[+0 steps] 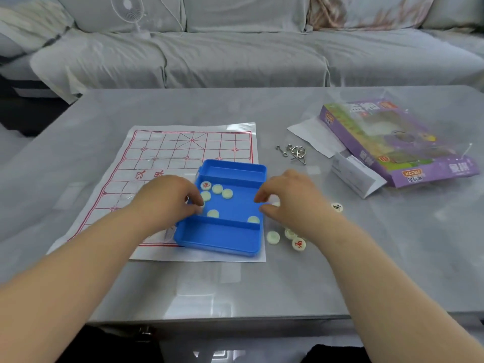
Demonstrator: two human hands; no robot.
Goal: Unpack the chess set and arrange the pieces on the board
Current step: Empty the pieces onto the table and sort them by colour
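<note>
A paper chess board (167, 153) with red lines lies flat on the grey table. An open blue plastic case (222, 237) sits on its right part, holding several pale round pieces (217, 189). My left hand (167, 197) is at the case's left edge, its fingertips pinching a piece there. My right hand (290, 195) hovers at the case's right edge with thumb and fingers curled close together; whether they hold a piece is unclear. More pieces (298, 243) lie on the table under my right wrist, and one (337, 207) lies further right.
A purple toy box (392, 142) with folded paper sheets (353, 174) lies at the right. Metal wire puzzles (296, 151) sit between it and the board. A grey sofa (235, 56) with a small white fan (131, 14) stands behind the table.
</note>
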